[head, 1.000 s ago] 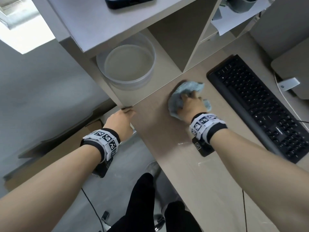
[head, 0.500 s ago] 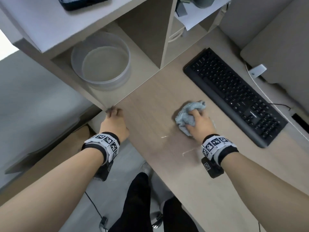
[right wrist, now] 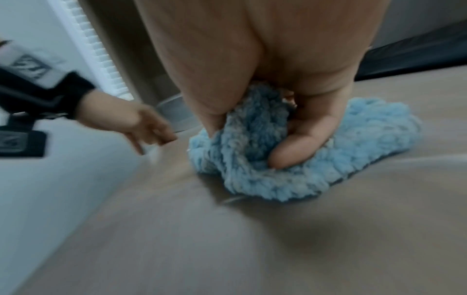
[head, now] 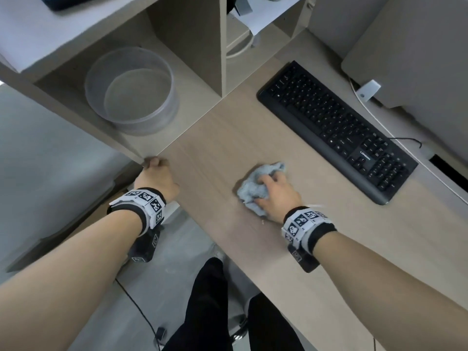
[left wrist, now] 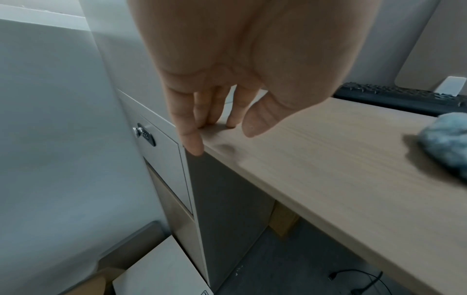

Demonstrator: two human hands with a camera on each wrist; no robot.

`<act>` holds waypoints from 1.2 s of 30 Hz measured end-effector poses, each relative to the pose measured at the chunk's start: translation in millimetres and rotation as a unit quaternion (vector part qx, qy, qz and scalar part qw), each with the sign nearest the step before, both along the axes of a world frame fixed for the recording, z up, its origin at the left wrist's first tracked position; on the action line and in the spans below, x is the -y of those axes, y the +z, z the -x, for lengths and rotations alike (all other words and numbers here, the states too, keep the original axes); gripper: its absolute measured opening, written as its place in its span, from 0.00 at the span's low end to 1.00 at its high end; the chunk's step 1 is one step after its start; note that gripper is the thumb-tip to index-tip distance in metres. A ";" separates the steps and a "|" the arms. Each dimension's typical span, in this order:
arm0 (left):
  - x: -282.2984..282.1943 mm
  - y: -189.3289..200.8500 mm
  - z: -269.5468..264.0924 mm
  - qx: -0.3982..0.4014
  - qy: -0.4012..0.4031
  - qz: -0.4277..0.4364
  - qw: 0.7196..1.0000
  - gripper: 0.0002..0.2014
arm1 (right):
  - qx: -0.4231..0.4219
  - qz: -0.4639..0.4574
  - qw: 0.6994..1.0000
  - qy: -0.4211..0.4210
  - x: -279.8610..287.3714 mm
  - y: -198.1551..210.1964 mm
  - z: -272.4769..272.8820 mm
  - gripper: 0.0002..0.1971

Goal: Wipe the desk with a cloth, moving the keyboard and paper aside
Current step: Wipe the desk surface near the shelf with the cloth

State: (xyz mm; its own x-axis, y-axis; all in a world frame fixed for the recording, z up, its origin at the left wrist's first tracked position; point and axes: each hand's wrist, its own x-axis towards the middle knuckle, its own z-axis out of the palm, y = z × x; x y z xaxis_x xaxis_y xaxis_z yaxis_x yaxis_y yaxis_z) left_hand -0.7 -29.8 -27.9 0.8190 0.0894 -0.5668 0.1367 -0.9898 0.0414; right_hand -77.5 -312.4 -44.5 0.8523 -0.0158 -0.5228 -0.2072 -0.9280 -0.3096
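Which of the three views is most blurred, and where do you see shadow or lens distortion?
Right wrist view: most blurred, the desk smeared, with a soft dark shadow near the blue cloth. Left wrist view: sharper; the left hand looms large and the cloth edge is soft. Head view: clearest, even light, straight shelf edges splay outward around the keyboard.

A light wood-grain desk (head: 222, 138) runs diagonally; a crumpled pale blue cloth (head: 255, 190) lies on it near the front edge; a black keyboard (head: 334, 127) lies well apart from the cloth, toward the back; a white cable (head: 405, 150) trails along the desk behind the keyboard; on the adjoining shelf surface (head: 192, 97) stands a clear round container (head: 131, 93).
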 end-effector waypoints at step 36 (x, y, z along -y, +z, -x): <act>4.6 6.2 -20.8 0.006 -0.067 -0.041 0.997 0.17 | 0.022 -0.005 0.984 0.174 -72.8 -4.3 -2.2 0.26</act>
